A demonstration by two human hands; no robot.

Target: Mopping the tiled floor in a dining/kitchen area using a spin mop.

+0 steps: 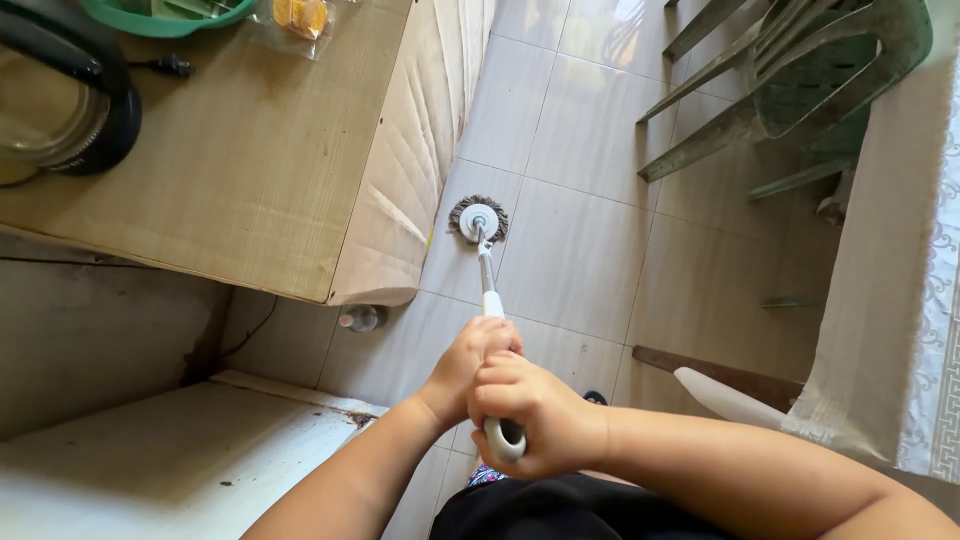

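Note:
A spin mop with a round grey-fringed head rests on the pale tiled floor beside a wooden cabinet. Its metal and white pole rises straight toward me. My left hand wraps the pole just below the white grip. My right hand closes around the top end of the handle, right behind the left one, and the two hands touch.
The wooden cabinet at left carries a dark kettle, a green basin and a bag of yellow items. A small bottle lies by its foot. Green plastic chairs stand upper right, a cloth-covered table at right.

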